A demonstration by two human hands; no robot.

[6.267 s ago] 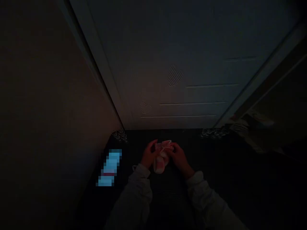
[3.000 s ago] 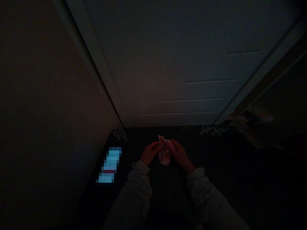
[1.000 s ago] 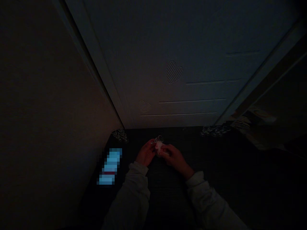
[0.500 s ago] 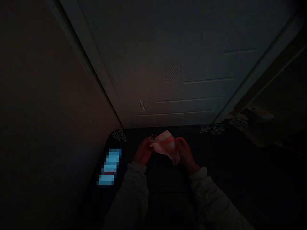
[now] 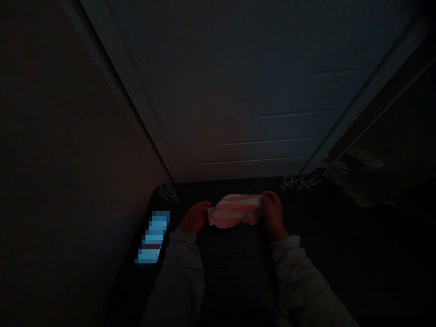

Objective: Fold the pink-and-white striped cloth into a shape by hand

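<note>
A pink-and-white striped piece of soft, thin material is stretched sideways between my hands above the dark surface. I cannot tell whether it is cloth or a bag. My left hand is closed at its left end, where something small and shiny, perhaps a ring, shows by the fingertips. At the right end, my right hand grips the edge with the thumb and fingers pressed together. The low light hides the finer details of both grips.
Small shiny ring-like pieces lie in a left pile and a right pile along the back of the dark table. A lit phone-like screen, pixelated, lies at the left. Behind stands a pale panel with embossed hearts.
The striped material was bunched and tilted; now it is spread out flatter and wider. My hands have moved apart, and the rings seen by my left hand are mostly out of sight.
</note>
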